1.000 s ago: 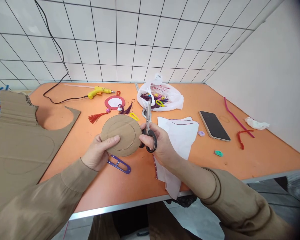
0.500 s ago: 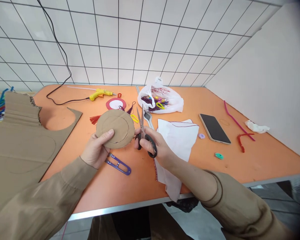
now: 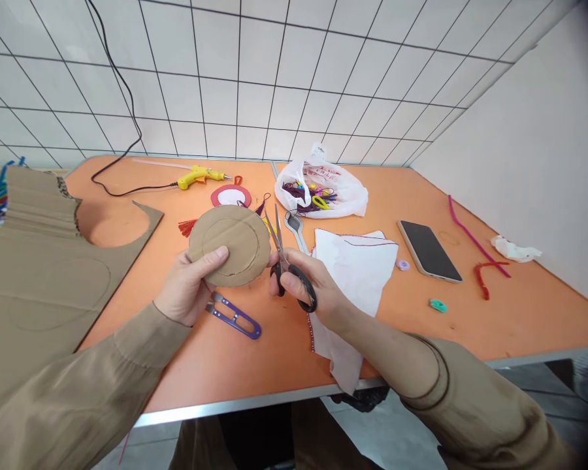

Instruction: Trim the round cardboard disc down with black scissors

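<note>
Head view: a cut cardboard sheet [image 3: 44, 281] lies on the left of the orange table [image 3: 215, 378]. The left hand [image 3: 186, 287] pinches a cardboard disc [image 3: 240, 238] above the tabletop, thumb on its face; purple snips [image 3: 234, 318] lie nearer the person. Just beside the disc, black-handled scissors [image 3: 281, 254], blades parted, are gripped by the right hand [image 3: 323, 284]. Farther right lie white cloth [image 3: 357, 267] and a phone [image 3: 428, 250].

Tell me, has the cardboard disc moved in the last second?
Yes: against the red tassel, the cardboard disc has shifted left and up in view, now hiding much of it.
</note>
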A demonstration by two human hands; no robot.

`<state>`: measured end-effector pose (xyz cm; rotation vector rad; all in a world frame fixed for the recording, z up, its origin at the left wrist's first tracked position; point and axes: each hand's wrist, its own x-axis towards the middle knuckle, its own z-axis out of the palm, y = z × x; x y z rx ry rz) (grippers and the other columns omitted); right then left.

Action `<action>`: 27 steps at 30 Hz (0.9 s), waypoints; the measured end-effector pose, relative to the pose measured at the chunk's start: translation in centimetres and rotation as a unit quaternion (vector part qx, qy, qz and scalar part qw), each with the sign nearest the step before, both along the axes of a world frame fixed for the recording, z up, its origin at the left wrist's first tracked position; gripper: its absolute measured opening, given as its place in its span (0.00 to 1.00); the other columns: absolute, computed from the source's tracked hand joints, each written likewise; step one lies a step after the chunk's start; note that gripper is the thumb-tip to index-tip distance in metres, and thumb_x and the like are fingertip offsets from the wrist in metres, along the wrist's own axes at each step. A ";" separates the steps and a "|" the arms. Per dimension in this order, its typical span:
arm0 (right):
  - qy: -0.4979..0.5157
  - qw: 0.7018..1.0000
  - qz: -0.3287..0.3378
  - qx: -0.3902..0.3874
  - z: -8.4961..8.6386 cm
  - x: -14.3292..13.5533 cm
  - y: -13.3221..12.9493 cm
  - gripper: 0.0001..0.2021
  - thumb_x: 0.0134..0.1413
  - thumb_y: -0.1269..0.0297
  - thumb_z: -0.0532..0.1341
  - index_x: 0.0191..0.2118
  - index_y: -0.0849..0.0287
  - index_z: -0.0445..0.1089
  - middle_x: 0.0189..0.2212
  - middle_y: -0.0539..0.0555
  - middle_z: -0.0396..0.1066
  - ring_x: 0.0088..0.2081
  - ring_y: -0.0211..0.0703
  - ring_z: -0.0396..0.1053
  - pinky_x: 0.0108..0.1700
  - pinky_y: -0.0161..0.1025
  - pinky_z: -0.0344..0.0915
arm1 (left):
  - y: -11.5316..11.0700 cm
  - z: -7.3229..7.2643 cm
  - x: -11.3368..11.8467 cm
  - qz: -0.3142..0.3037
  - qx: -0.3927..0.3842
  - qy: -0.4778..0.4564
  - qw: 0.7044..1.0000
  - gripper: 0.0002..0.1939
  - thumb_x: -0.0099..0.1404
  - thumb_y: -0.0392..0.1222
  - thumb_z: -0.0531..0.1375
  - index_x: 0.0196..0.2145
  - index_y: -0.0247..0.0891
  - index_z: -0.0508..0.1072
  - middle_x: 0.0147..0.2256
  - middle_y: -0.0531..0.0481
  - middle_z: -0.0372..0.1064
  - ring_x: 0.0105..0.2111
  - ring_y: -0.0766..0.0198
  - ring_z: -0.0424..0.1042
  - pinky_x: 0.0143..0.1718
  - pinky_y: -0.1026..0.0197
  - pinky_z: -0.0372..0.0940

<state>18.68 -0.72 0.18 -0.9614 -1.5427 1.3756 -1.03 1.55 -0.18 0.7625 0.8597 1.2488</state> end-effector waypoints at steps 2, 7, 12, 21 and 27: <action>0.007 1.000 0.001 -0.010 -0.1 0.0 -0.1 0.22 0.51 0.41 0.61 0.38 0.57 0.64 0.24 0.50 0.66 0.29 0.43 0.64 0.32 0.41 0.62 | 0.1 0.0 0.1 0.001 -0.005 -0.008 1.000 0.16 0.51 0.39 0.70 0.38 0.33 0.79 0.40 0.40 0.79 0.46 0.45 0.75 0.47 0.52 0.72; 0.038 0.999 -0.009 -0.007 -0.3 0.3 -0.5 0.22 0.51 0.42 0.62 0.39 0.58 0.66 0.22 0.51 0.69 0.26 0.42 0.64 0.30 0.39 0.60 | 0.5 0.0 0.1 0.042 -0.016 -0.023 0.999 0.15 0.50 0.36 0.70 0.38 0.32 0.80 0.39 0.41 0.79 0.45 0.48 0.76 0.45 0.55 0.73; 0.086 0.993 0.047 -0.062 0.2 0.2 -1.1 0.21 0.53 0.42 0.60 0.35 0.58 0.68 0.19 0.51 0.69 0.22 0.41 0.62 0.26 0.38 0.54 | 0.7 0.1 0.1 0.071 -0.009 -0.026 0.997 0.14 0.51 0.35 0.70 0.37 0.34 0.80 0.39 0.44 0.79 0.46 0.50 0.75 0.44 0.57 0.73; 0.103 0.979 0.096 -0.149 0.3 -0.1 -1.5 0.23 0.49 0.41 0.61 0.35 0.58 0.69 0.18 0.52 0.69 0.22 0.42 0.62 0.26 0.38 0.52 | 0.8 -0.1 0.1 0.082 -0.003 -0.042 0.996 0.11 0.52 0.35 0.69 0.36 0.35 0.79 0.38 0.45 0.79 0.44 0.51 0.76 0.41 0.58 0.75; 0.110 0.975 0.118 -0.155 -0.1 -0.2 -1.5 0.22 0.51 0.41 0.60 0.36 0.59 0.69 0.18 0.52 0.69 0.22 0.42 0.62 0.27 0.38 0.53 | 0.7 0.1 0.1 0.084 -0.002 -0.056 0.995 0.15 0.54 0.34 0.68 0.42 0.37 0.78 0.40 0.46 0.79 0.49 0.53 0.74 0.40 0.62 0.74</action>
